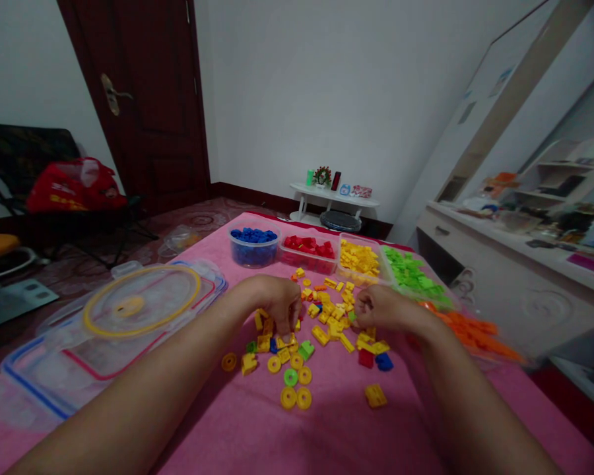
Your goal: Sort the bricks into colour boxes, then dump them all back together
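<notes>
My left hand (281, 307) reaches down into a loose spread of toy building bricks, fingers pinched together. Its fingertips touch the yellow bricks (284, 354) below; whether one is between them is hidden. My right hand (376, 307) is curled closed at the right side of the spread, beside a small green brick (352, 317). What its fingers hold, if anything, cannot be made out. Yellow bricks (334, 323) lie between the hands. Nearer to me are yellow rings (288, 397), a green ring (290, 377), a red brick (365, 357) and a blue brick (384, 361).
Behind the bricks stand containers of blue bricks (253, 258), red bricks (309, 262), yellow bricks (359, 260) and green bricks (412, 270). Orange bricks (475, 333) sit beyond my right forearm. Clear lids (143, 300) lie at left on the pink cloth (336, 439).
</notes>
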### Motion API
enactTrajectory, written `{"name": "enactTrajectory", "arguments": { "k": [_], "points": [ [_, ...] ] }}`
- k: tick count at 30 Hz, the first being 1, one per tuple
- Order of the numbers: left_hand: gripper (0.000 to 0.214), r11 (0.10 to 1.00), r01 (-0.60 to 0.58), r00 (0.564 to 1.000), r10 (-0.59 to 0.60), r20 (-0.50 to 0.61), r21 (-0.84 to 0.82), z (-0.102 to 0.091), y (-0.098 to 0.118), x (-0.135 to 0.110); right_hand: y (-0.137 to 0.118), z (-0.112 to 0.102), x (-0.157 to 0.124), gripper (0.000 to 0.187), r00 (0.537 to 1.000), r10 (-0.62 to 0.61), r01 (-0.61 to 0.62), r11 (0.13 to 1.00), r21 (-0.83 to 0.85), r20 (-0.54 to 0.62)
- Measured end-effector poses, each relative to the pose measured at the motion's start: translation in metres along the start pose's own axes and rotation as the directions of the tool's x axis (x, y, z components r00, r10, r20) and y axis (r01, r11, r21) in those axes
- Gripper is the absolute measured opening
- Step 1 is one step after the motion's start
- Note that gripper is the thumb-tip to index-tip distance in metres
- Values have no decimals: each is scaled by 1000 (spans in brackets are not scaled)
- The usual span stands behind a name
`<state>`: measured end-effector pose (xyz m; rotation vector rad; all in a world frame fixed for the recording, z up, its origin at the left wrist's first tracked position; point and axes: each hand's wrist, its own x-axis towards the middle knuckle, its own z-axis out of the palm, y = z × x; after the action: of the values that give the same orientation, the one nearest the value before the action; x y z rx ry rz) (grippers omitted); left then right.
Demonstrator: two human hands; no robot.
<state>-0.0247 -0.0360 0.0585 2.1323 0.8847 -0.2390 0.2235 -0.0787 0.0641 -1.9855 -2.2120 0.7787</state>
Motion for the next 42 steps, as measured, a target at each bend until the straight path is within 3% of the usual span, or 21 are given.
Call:
{"name": "enactTrajectory", "arguments": {
  "k": [2, 4, 6, 8, 10, 12, 13, 14, 16, 18, 20, 23, 26, 28, 30, 33, 35, 36, 38, 40, 42],
  "points": [
    [12, 1000, -8, 999, 8, -52, -1, 2, -4, 5, 0, -2, 0, 8, 999, -49, 48, 989, 140, 3],
    [6, 999, 0, 979, 8, -203, 42, 1, -10, 10, 0, -2, 1, 12, 994, -108, 113, 958, 264, -36],
    [2, 994, 40, 901, 7, -433, 99, -1, -15, 15, -2, 1, 3, 16, 983, -133, 176, 886, 429, -129],
    [5, 992, 59, 783, 22, -622, 108, -3, -20, 22, -5, 6, 5, 18, 962, -115, 257, 701, 665, -250],
    [13, 999, -5, 698, 31, -715, 38, -4, -24, 30, -11, 11, 6, 21, 941, -124, 336, 398, 853, -314],
    [20, 989, -127, 676, 26, -737, -82, -5, -28, 37, -19, 17, 5, 26, 925, -214, 348, 155, 924, -313],
    [23, 970, -196, 673, 24, -739, -147, -5, -30, 40, -24, 19, 4, 30, 917, -269, 336, 114, 935, -296],
    [24, 944, -260, 670, 24, -742, -204, -5, -31, 42, -30, 21, 2, 32, 910, -316, 325, 141, 935, -269],
    [26, 892, -355, 650, 21, -760, -279, -5, -32, 42, -41, 26, -2, 30, 900, -403, 327, 372, 869, -166],
    [26, 858, -401, 619, -4, -785, -321, -6, -31, 41, -51, 33, -7, 25, 887, -462, 354, 690, 631, 8],
    [26, 837, -416, 600, -41, -799, -356, -6, -29, 38, -58, 43, -11, 22, 875, -468, 423, 863, 277, 124],
    [25, 812, -429, 596, -75, -799, -396, -6, -26, 36, -62, 57, -12, 26, 872, -481, 489, 866, -102, 96],
    [23, 788, -459, 577, -87, -812, -410, -7, -25, 35, -57, 62, -3, 18, 876, -482, 478, 867, -139, 5],
    [21, 772, -468, 564, -114, -818, -430, -8, -23, 33, -54, 62, 4, 14, 891, -447, 450, 893, 27, -79],
    [21, 759, -457, 559, -159, -814, -463, -8, -22, 30, -53, 62, 10, 17, 914, -381, 405, 853, 329, -137],
    [21, 722, -459, 550, -226, -804, -517, -10, -20, 26, -60, 68, 11, 18, 924, -372, 305, 568, 764, -93],
    [22, 682, -490, 541, -249, -803, -542, -11, -20, 25, -71, 76, 6, 21, 901, -432, 238, 438, 867, -29],
    [22, 664, -508, 539, -252, -804, -548, -11, -20, 25, -78, 81, 3, 23, 886, -463, 230, 449, 864, 5],
    [24, 646, -529, 532, -253, -808, -550, -11, -22, 25, -92, 89, -2, 21, 862, -504, 294, 590, 752, 59],
    [26, 649, -533, 521, -253, -815, -542, -12, -23, 27, -105, 95, -6, 20, 859, -509, 417, 756, 504, 51],
    [27, 657, -532, 513, -253, -820, -535, -12, -25, 28, -115, 96, -6, 23, 873, -486, 481, 848, 222, -39]
  ]
}}
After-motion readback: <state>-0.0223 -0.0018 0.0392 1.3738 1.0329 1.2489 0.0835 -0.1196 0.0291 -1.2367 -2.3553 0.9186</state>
